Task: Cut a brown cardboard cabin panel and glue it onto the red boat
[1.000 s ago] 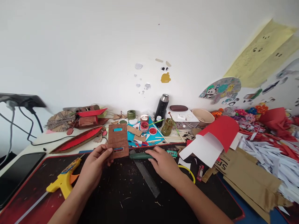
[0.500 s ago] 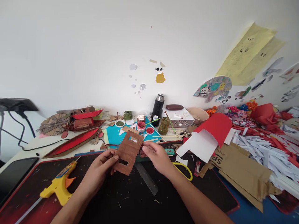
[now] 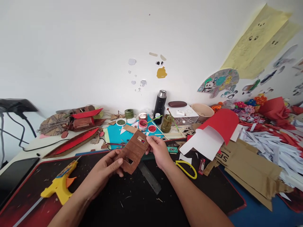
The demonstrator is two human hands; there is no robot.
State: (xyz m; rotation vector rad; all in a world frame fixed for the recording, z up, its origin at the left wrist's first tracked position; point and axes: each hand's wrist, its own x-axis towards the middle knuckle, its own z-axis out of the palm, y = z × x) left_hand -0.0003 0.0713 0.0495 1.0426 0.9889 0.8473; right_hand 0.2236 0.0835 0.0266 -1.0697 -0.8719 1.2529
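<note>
A flat piece of brown-painted cardboard [image 3: 134, 150] with two cut-out openings is held up, tilted, above the dark mat. My left hand [image 3: 111, 165] pinches its lower left edge between thumb and fingers. At the upper right edge, my right hand [image 3: 158, 149] grips it, thumb on the near face and fingers behind. Below the cardboard, a dark metal ruler [image 3: 150, 178] lies on the mat. A yellow glue gun [image 3: 61, 184] rests left of my left hand, and yellow scissor-like handles [image 3: 187, 169] lie right of my right wrist.
Paint pots [image 3: 143, 124] stand on blue paper [image 3: 113, 134] behind my hands, near a black flask [image 3: 160, 105]. A red-lined boat model [image 3: 75, 143] lies left. To the right are a curved red paper piece [image 3: 220, 127], cardboard sheets [image 3: 253, 176] and white paper strips [image 3: 272, 148].
My right hand has closed its thumb onto the cardboard's upper right edge. The cardboard has turned slightly clockwise, and the camera view has shifted a little.
</note>
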